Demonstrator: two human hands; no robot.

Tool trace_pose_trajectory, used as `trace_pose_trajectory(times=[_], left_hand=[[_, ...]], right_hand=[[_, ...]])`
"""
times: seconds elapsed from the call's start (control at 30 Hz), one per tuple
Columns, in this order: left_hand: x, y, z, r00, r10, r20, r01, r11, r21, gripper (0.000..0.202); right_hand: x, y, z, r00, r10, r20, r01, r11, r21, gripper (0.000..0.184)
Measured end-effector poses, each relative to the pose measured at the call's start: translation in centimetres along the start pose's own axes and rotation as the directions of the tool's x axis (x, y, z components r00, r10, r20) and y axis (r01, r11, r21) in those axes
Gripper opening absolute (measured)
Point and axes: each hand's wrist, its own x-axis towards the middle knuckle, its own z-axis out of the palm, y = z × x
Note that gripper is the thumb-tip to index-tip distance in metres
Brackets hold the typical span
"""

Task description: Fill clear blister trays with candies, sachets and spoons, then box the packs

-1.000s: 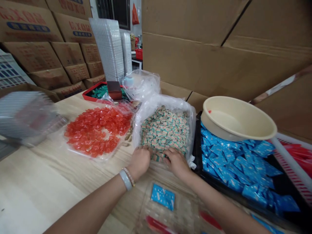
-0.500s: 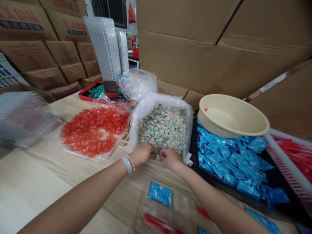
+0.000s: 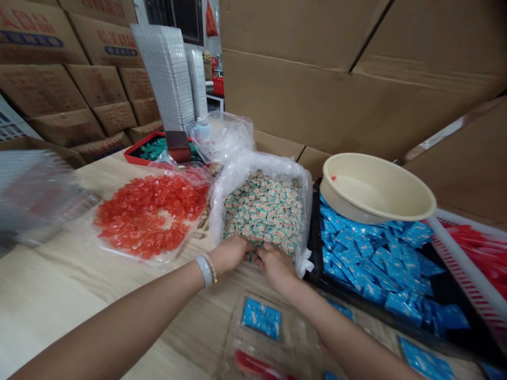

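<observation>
Both hands are in the near edge of a box lined with a clear plastic bag (image 3: 217, 211), full of small striped pieces (image 3: 263, 211) in green, white and pinkish tan. My left hand (image 3: 232, 253), with a pale band and a beaded bracelet at the wrist, has its fingertips bent down among the pieces. Just to its right, my right hand (image 3: 274, 264) has its fingers curled together at the same edge. The fingertips of the two hands nearly meet. Whatever they pinch is hidden. Below them lies a clear tray (image 3: 237, 330) with a blue packet (image 3: 261, 316) and a red item (image 3: 257, 364).
Red wrapped pieces (image 3: 138, 211) lie on plastic at left. At right, a cream basin (image 3: 376, 195) rests over blue packets (image 3: 368, 258) in a black tray (image 3: 400, 316). Stacked clear trays (image 3: 166, 79) stand behind, near a red tray (image 3: 130, 155). Cardboard boxes (image 3: 317, 95) wall the back.
My hands stay at the near edge of the box, with the fingers shifting slightly among the pieces. My right forearm has moved a little, and the view has turned slightly.
</observation>
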Motion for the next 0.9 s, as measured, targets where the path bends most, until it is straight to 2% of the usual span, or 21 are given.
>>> trace_pose_trajectory(times=[0.1,0.2,0.27,0.33,0.4,0.43,0.53,0.6,0.7,0.8,0.9], left_hand=[[0.0,0.5,0.3,1.000,-0.001,-0.002,0.001,0.999,0.055,0.012],[-0.2,0.6,0.2,1.000,0.000,-0.010,0.001,0.996,0.084,0.010],[-0.4,0.4,-0.3,1.000,-0.014,-0.025,0.016,0.996,0.084,0.011],[-0.4,0.0,-0.9,0.999,-0.031,-0.039,0.034,0.997,0.069,0.016],[-0.2,-0.2,-1.5,0.999,-0.033,-0.037,0.035,0.998,0.047,0.018],[-0.1,-0.2,-1.7,0.999,-0.028,-0.030,0.030,0.999,0.040,0.017],[0.6,0.3,-1.5,0.999,-0.024,-0.023,0.025,0.999,0.044,0.014],[0.9,0.7,-0.9,0.998,-0.041,-0.037,0.043,0.997,0.066,0.017],[0.9,1.1,-0.1,0.996,-0.062,-0.058,0.067,0.993,0.101,0.023],[0.5,1.1,0.2,0.998,-0.045,-0.053,0.051,0.991,0.123,0.021],[0.3,1.1,0.1,1.000,-0.023,-0.021,0.026,0.992,0.123,0.017]], right_hand=[[-0.1,-0.3,0.0,1.000,-0.018,-0.022,0.019,0.999,0.041,0.018],[0.1,0.5,0.2,0.995,-0.066,-0.077,0.079,0.979,0.187,0.012],[0.3,1.9,0.2,0.989,-0.049,-0.142,0.096,0.933,0.347,0.010],[0.6,3.7,-0.2,0.977,0.024,-0.210,0.088,0.857,0.508,0.008],[0.8,5.2,-0.6,0.975,0.057,-0.213,0.089,0.782,0.617,0.005],[0.8,5.7,-0.9,0.983,0.032,-0.182,0.094,0.761,0.641,0.004],[1.0,5.9,-1.1,0.994,-0.099,-0.053,0.111,0.789,0.605,0.008],[1.1,5.2,-0.8,0.991,-0.136,-0.017,0.122,0.824,0.554,0.010],[0.9,3.9,-0.1,0.989,-0.144,-0.044,0.147,0.852,0.502,0.014],[0.3,3.0,0.2,0.976,-0.197,-0.090,0.215,0.926,0.311,0.019],[-0.4,2.6,0.2,0.973,-0.213,-0.087,0.224,0.962,0.155,0.020]])
